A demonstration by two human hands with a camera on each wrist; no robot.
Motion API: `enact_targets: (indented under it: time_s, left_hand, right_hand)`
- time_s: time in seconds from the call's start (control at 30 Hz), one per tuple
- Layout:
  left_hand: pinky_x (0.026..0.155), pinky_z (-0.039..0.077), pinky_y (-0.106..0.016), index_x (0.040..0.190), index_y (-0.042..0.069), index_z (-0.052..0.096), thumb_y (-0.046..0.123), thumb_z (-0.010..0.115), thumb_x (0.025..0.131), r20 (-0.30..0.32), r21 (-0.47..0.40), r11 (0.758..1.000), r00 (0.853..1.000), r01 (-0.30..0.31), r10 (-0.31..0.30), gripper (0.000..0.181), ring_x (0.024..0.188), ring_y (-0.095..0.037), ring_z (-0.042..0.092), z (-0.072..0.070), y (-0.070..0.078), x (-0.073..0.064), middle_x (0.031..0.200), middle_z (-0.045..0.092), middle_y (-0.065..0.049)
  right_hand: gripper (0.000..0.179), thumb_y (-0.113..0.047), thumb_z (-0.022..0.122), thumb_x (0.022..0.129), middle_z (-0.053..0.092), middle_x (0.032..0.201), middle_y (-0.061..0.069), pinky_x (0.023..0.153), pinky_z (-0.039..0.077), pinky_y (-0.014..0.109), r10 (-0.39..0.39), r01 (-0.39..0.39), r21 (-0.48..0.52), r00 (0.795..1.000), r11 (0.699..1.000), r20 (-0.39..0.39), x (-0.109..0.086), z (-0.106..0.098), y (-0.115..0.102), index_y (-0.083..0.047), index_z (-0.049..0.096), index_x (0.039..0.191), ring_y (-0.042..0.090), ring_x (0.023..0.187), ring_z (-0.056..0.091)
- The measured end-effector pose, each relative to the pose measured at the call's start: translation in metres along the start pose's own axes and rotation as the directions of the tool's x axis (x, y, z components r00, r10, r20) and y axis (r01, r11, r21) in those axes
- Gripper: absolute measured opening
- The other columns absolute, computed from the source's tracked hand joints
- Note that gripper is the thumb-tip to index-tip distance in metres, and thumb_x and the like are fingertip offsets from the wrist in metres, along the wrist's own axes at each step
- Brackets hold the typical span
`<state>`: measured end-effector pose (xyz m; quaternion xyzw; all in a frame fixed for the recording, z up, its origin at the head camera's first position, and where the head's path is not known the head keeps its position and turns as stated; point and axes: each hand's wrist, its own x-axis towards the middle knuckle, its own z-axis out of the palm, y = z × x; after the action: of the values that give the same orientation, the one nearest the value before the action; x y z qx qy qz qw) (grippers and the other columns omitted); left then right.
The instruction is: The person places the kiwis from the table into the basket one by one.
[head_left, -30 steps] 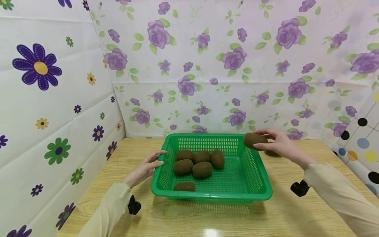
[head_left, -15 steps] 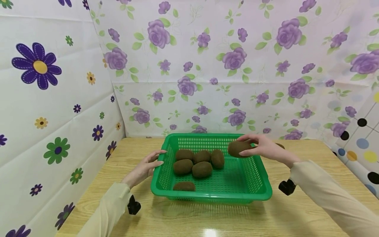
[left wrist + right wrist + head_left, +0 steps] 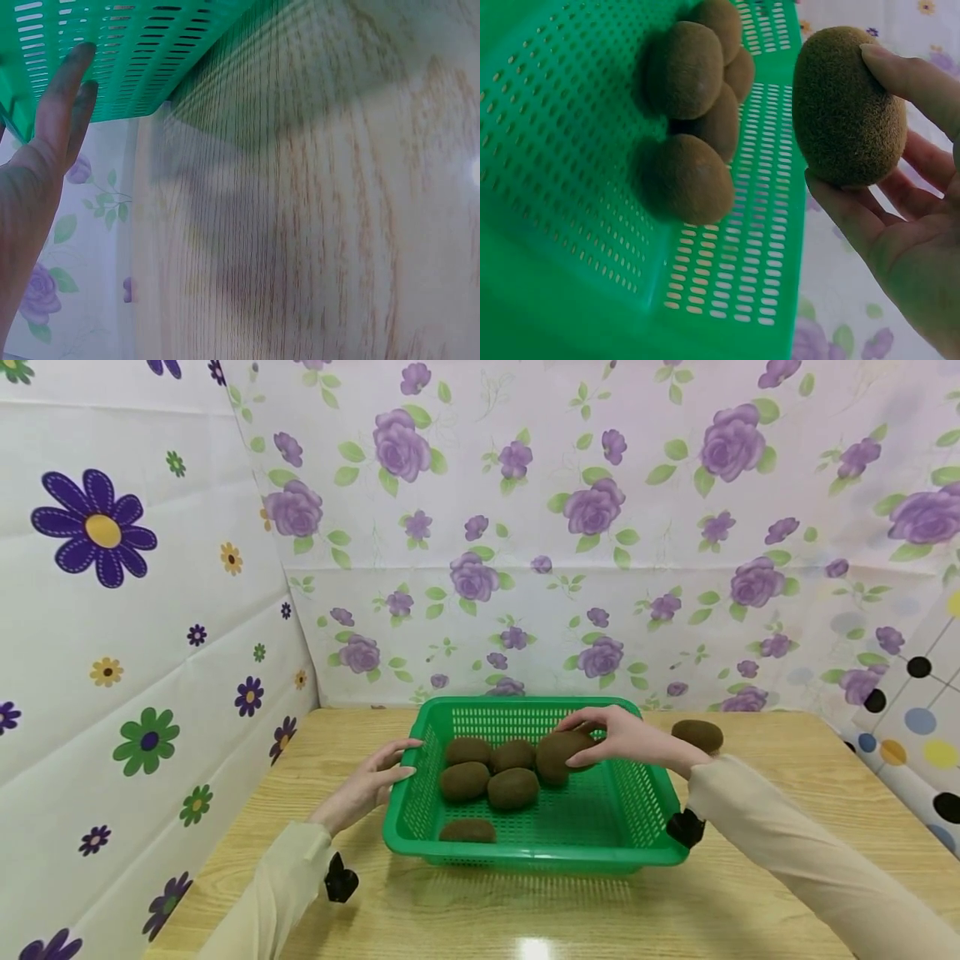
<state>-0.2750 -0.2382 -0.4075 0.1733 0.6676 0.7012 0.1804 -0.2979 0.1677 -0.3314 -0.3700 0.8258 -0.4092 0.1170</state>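
My right hand (image 3: pixel 630 742) pinches a brown fuzzy kiwi (image 3: pixel 557 753) between thumb and fingers, above the inside of the green plastic basket (image 3: pixel 536 853). In the right wrist view, that kiwi (image 3: pixel 847 112) is held up near the far rim, with bare fingers (image 3: pixel 847 214) around its lower side. Several other kiwis (image 3: pixel 512 789) lie in the basket's left half; one of them is partly hidden behind the held kiwi. My left hand (image 3: pixel 367 785) holds the basket's left rim, and in the left wrist view its fingers (image 3: pixel 60 105) lie along the slotted outer wall (image 3: pixel 127 67).
One more kiwi (image 3: pixel 697 735) lies on the wooden table (image 3: pixel 465 914), right of the basket and beyond my right wrist. A floral cloth (image 3: pixel 480 635) hangs behind the table, and another patterned cloth (image 3: pixel 187 760) stands along the left side.
My right hand has carried the kiwi leftward and down, from over the basket's right rim to over its middle. The kiwi on the table has come into fuller view. My left hand has stayed put.
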Motion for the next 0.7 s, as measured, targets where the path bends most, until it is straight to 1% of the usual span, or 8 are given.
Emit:
enact_targets:
  time_s: [0.17, 0.27, 0.37, 0.5, 0.6, 0.7]
  left_hand:
    - [0.085, 0.04, -0.048, 0.138, 0.008, 0.029, 0.01, 0.046, 0.095, 0.01, -0.017, 1.0, 1.0, 0.001, -0.001, 0.046, 0.118, -0.036, 0.036, 0.001, 0.001, 0.001, 0.144, 0.008, -0.013]
    - [0.086, 0.04, -0.048, 0.139, 0.008, 0.028, 0.01, 0.046, 0.095, 0.002, -0.023, 1.0, 1.0, 0.012, -0.012, 0.047, 0.12, -0.037, 0.033, 0.001, 0.001, 0.001, 0.145, 0.007, -0.011]
    - [0.086, 0.039, -0.048, 0.139, 0.008, 0.027, 0.009, 0.046, 0.095, -0.005, -0.022, 1.0, 1.0, 0.019, -0.02, 0.048, 0.122, -0.037, 0.03, 0.0, 0.001, 0.001, 0.146, 0.005, -0.01]
    - [0.087, 0.039, -0.047, 0.14, 0.008, 0.026, 0.009, 0.045, 0.096, -0.006, -0.022, 0.999, 1.0, 0.026, -0.026, 0.049, 0.122, -0.037, 0.029, 0.001, 0.001, 0.001, 0.146, 0.005, -0.01]
    - [0.086, 0.039, -0.047, 0.141, 0.008, 0.025, 0.009, 0.045, 0.096, -0.005, -0.022, 0.999, 1.0, 0.025, -0.025, 0.049, 0.122, -0.037, 0.03, 0.001, 0.002, 0.0, 0.146, 0.005, -0.01]
    - [0.086, 0.04, -0.046, 0.14, 0.009, 0.025, 0.01, 0.046, 0.096, -0.008, -0.024, 0.999, 1.0, 0.027, -0.027, 0.049, 0.122, -0.036, 0.03, 0.001, 0.002, 0.0, 0.146, 0.004, -0.01]
  right_hand:
    - [0.045, -0.023, 0.072, 0.079, 0.052, 0.119, 0.004, 0.081, 0.041, 0.04, 0.011, -0.013, 0.025, 0.996, 1.0, 0.089, 0.013, 0.011, 0.005, -0.01, 0.057, 0.119, 0.022, 0.101, 0.049]
    - [0.043, -0.023, 0.072, 0.078, 0.054, 0.116, 0.001, 0.08, 0.042, 0.039, 0.013, -0.017, 0.03, 0.989, 0.999, 0.151, 0.021, 0.017, 0.009, -0.011, 0.059, 0.118, 0.021, 0.098, 0.05]
    - [0.042, -0.023, 0.073, 0.078, 0.056, 0.113, 0.0, 0.079, 0.043, 0.038, 0.001, -0.006, 0.025, 0.98, 1.0, 0.199, 0.027, 0.023, 0.011, -0.01, 0.06, 0.116, 0.02, 0.096, 0.052]
    - [0.041, -0.022, 0.073, 0.078, 0.057, 0.112, 0.001, 0.08, 0.043, 0.037, -0.006, 0.0, 0.022, 0.97, 1.0, 0.242, 0.032, 0.03, 0.014, -0.008, 0.061, 0.115, 0.021, 0.096, 0.052]
    - [0.04, -0.021, 0.073, 0.078, 0.056, 0.112, 0.0, 0.081, 0.042, 0.036, 0.014, -0.016, 0.007, 0.964, 1.0, 0.264, 0.034, 0.034, 0.017, -0.009, 0.061, 0.114, 0.02, 0.098, 0.052]
    - [0.039, -0.021, 0.073, 0.077, 0.056, 0.11, -0.001, 0.081, 0.042, 0.034, 0.046, -0.052, 0.01, 0.955, 0.999, 0.292, 0.035, 0.038, 0.018, -0.01, 0.061, 0.113, 0.019, 0.098, 0.051]
